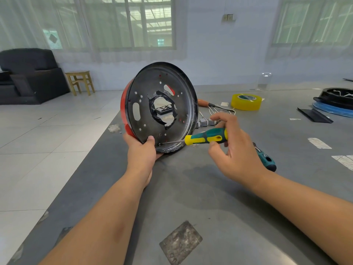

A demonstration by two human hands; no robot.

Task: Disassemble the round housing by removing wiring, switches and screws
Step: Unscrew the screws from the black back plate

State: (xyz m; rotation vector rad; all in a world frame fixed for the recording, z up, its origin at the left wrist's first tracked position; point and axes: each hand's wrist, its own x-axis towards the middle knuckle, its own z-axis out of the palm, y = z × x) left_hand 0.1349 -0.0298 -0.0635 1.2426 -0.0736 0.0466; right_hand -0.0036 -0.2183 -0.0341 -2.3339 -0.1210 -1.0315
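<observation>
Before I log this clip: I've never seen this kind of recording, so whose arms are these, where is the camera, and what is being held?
There is one picture, from a camera worn on a person's head, looking down at their own bare arms; no robot is involved. The left hand props a round housing, red outside and black inside, on its edge on the grey table. The right hand grips a green-and-yellow screwdriver whose tip sits at a screw hole near the housing's lower rim. Behind lie a roll of yellow tape, an orange-handled tool, some loose wires with small grey parts, a second green-handled tool, and another black round part.
</observation>
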